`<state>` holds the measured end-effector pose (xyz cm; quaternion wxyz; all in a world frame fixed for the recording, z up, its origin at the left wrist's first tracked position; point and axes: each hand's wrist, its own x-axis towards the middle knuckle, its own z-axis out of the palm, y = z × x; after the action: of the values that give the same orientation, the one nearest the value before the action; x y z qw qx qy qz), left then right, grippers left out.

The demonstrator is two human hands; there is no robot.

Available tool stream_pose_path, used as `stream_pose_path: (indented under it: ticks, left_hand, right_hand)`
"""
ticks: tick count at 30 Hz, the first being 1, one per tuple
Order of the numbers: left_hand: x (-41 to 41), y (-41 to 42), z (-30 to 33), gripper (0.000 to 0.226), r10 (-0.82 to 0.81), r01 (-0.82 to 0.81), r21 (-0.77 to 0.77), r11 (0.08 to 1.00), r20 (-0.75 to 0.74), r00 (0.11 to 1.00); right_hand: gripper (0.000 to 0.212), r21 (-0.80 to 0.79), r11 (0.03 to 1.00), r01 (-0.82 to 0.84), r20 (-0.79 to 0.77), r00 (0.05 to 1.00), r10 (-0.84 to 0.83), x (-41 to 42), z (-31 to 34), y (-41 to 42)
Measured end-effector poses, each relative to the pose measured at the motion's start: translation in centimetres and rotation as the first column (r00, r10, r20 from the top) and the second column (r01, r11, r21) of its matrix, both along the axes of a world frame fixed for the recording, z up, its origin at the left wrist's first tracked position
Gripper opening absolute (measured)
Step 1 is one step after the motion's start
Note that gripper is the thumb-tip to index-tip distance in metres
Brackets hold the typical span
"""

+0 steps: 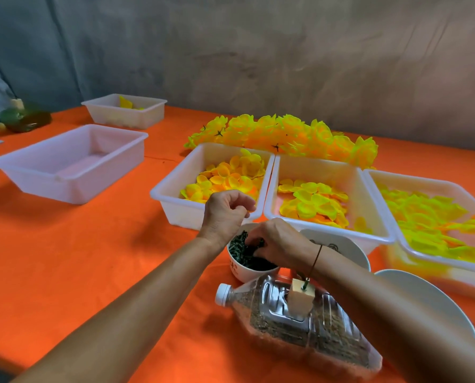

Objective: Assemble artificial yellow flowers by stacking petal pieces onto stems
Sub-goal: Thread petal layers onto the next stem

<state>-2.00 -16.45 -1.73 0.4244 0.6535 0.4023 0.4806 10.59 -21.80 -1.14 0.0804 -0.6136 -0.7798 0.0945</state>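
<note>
A: What sits around the work spot?

B: 3 white trays of yellow petals (230, 178) stand side by side on the orange table (64, 258): the first tray (175, 208), the middle tray (369, 217) and the right tray (413, 244). Behind them lies a heap of finished flowers (286, 134). Off to the left are an empty tray (64, 164) and a far tray (125, 111) with a few yellow pieces.

A: Anything in the way?

B: A clear bottle (299, 322) lies on its side in front, grainy filling inside, with a small block (299, 298) set on it and a green stem (304, 284) standing up in the block. 2 plates (424, 299) sit to the right.

A: And the hands?

B: The right hand (280, 244) reaches into a bowl (241, 272) of dark green pieces (239, 250), fingertips curled among them; whether it pinches one, I cannot tell. A cord circles that wrist. The left hand (225, 211) hovers above the bowl, fingers curled, with nothing visible in it.

A: Any writing?

B: Red marks on the bowl, too small to read.
</note>
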Motion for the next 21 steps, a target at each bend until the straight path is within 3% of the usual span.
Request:
stream_pose_path:
  ticks: [4,8,12,21]
  left_hand:
    - [-0.4,-0.1,-0.2,0.03,0.01,-0.01,-0.004,1.0,-0.009,1.0]
    - [-0.7,-0.3,-0.2,0.032,0.012,-0.012,0.001,1.0,-0.014,1.0]
    - [-0.9,-0.6,-0.1,0.034,0.012,-0.012,0.0,1.0,-0.011,1.0]
    - [-2.2,-0.6,-0.6,0.037,0.015,-0.015,-0.016,1.0,-0.01,1.0]
  right_hand:
    - [0.02,-0.004,1.0,0.03,-0.003,1.0,-0.03,0.2,0.0,-0.3]
    - [0.028,-0.023,1.0,-0.018,0.093,0.995,0.02,-0.2,0.1,-0.2]
    - [0.019,-0.014,1.0,-0.009,0.099,0.995,0.01,-0.5,0.1,-0.1]
    - [0.012,0.057,0.993,0.099,-0.192,0.978,-0.086,0.5,0.5,-0.2]
